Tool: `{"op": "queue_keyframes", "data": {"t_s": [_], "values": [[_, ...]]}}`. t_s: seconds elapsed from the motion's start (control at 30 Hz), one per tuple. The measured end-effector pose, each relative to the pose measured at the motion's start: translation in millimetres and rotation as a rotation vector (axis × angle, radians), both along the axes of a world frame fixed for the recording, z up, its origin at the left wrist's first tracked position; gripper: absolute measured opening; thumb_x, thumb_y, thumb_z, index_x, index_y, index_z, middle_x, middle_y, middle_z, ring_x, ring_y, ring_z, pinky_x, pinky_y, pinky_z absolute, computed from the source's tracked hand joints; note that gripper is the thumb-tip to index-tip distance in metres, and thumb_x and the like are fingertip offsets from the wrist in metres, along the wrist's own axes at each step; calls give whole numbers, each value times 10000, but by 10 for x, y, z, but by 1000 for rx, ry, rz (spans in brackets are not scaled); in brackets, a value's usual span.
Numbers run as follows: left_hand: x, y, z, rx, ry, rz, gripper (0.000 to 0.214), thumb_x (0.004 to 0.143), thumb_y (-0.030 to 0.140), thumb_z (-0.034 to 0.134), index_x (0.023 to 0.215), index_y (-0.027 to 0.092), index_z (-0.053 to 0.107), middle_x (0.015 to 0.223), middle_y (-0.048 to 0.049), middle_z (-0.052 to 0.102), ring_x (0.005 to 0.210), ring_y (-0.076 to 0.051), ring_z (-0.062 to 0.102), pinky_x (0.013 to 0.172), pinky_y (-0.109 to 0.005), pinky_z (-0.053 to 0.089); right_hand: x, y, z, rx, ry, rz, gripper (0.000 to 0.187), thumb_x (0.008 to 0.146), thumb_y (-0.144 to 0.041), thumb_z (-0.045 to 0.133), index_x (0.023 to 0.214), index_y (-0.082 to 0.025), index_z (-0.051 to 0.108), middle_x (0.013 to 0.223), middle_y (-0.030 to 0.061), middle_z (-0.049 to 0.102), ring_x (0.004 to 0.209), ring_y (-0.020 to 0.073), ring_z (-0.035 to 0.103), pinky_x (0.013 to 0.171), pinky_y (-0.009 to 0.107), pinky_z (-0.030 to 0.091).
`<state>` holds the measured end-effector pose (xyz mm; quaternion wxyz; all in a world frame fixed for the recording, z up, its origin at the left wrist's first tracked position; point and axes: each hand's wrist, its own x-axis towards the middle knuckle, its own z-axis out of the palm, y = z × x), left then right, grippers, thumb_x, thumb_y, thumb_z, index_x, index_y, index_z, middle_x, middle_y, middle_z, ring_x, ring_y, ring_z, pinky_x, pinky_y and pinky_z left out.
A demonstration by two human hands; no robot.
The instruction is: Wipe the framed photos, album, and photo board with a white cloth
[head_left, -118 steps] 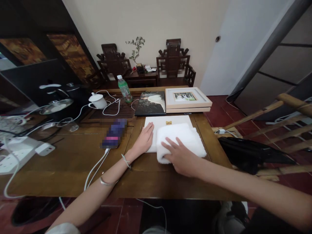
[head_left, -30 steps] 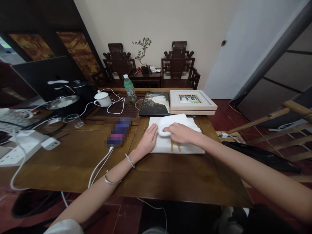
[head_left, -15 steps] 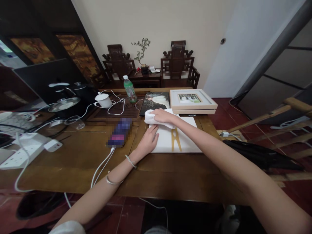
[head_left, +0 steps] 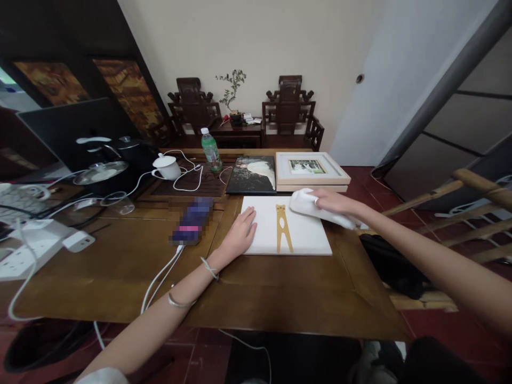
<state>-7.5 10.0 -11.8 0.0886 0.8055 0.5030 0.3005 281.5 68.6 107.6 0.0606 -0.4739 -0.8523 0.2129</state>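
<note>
A white rectangular panel point(head_left: 262, 226) lies flat on the wooden table, and a gold, long-legged animal-shaped piece point(head_left: 283, 229) is on its face. My left hand point(head_left: 240, 232) rests on the panel's left edge, fingers stretched out and holding nothing. My right hand point(head_left: 330, 201) grips a folded white cloth point(head_left: 304, 202) over the panel's upper right corner. Part of the cloth hangs past the right edge. The fingertips of my right hand are partly hidden by the cloth.
Behind the panel lie a dark photo print point(head_left: 252, 175) and stacked pale frames point(head_left: 312, 168). To the left are a charging phone point(head_left: 192, 221), a green-labelled bottle point(head_left: 211, 150), a lidded white cup point(head_left: 167, 167), a clear cup point(head_left: 118, 204) and a power strip point(head_left: 28, 248) with cables.
My right hand has moved the cloth from the panel's upper left to its upper right, uncovering the gold piece's top. My left hand stays at the left edge.
</note>
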Motion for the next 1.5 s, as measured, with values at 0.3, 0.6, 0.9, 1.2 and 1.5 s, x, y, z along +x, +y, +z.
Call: {"op": "queue_keyframes", "data": {"t_s": [0.3, 0.6, 0.9, 1.2, 1.5], "values": [[-10, 12, -26, 11, 27, 4, 414, 907, 245, 365, 1267, 71, 472, 1385, -200, 430, 1325, -272, 353, 1091, -489, 294, -11, -1146, -10, -6, -107, 232, 400, 643, -29, 381, 935, -209, 588, 841, 52, 618, 841, 217, 572, 743, 325, 429], [-4, -6, 11, -3, 21, 12, 411, 905, 246, 372, 1271, 91, 474, 1382, -183, 442, 1321, -268, 361, 1088, -487, 300, 49, -500, -298, 50, -115, 259, 347, 627, -59, 439, 945, -165, 531, 1489, 144, 223, 1387, 313, 59, 1054, 592, 140], [-8, -14, 18, 9, -10, 3, 404, 908, 261, 376, 1265, 106, 486, 1384, -172, 444, 1320, -263, 364, 1089, -481, 301, -150, -32, -181, 182, -233, 181, 381, 686, -55, 378, 1024, -136, 535, 1080, 168, 599, 963, 294, 568, 812, 424, 438], [10, -26, 50, -30, 7, 9, 420, 908, 248, 364, 1263, 56, 478, 1392, -203, 421, 1332, -272, 341, 1101, -475, 278, 3, -911, -229, 85, -206, 228, 435, 627, -5, 387, 995, -170, 550, 1393, 146, 414, 1357, 288, 224, 1017, 503, 303], [13, -23, 40, -31, 6, 2, 413, 908, 242, 361, 1275, 86, 468, 1394, -189, 425, 1341, -275, 322, 1090, -503, 283, 25, -1293, -206, 52, -182, 232, 454, 602, -10, 415, 984, -205, 564, 1417, 124, 391, 1348, 295, 248, 1024, 504, 300]]}}
